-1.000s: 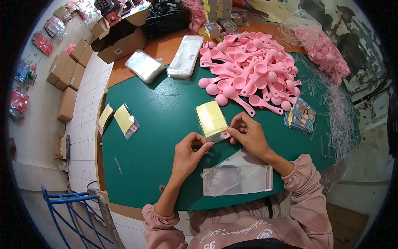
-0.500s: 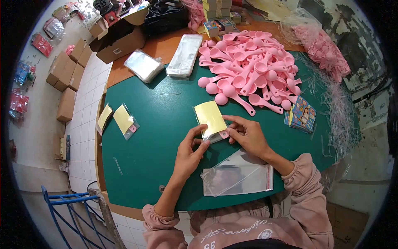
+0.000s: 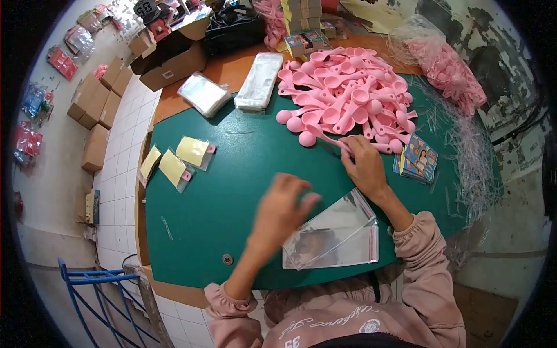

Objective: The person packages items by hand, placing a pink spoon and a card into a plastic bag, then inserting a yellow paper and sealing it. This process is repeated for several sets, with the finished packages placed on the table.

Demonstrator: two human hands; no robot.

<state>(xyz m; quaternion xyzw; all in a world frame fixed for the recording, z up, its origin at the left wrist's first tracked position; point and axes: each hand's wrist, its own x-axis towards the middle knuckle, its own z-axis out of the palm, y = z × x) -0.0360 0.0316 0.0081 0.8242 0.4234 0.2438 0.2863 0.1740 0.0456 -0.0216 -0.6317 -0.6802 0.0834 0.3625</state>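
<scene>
My right hand (image 3: 365,165) pinches the handle end of a pink measuring spoon (image 3: 326,138) at the front edge of a large heap of pink spoons (image 3: 351,87). My left hand (image 3: 279,211) is blurred above the green table, with thumb and fingers apart and nothing visible between them. Below the hands lie clear plastic bags (image 3: 342,246) with adhesive strips, overlapping each other. Over on the left rest several packed bags with a yellow card and a pink spoon end showing, among them the packed bag (image 3: 194,152) farthest to the right.
A stack of blue printed cards (image 3: 419,159) lies right of the spoon heap. Toward the back are two stacks of clear bags (image 3: 203,94) and an open cardboard box (image 3: 171,61). Clear plastic strips (image 3: 473,168) hang along the right edge. A blue metal frame (image 3: 104,281) stands at lower left.
The packed bag that was between both hands now lies on the left beside the others. My left hand is empty, and my right hand has moved up to a spoon at the heap.
</scene>
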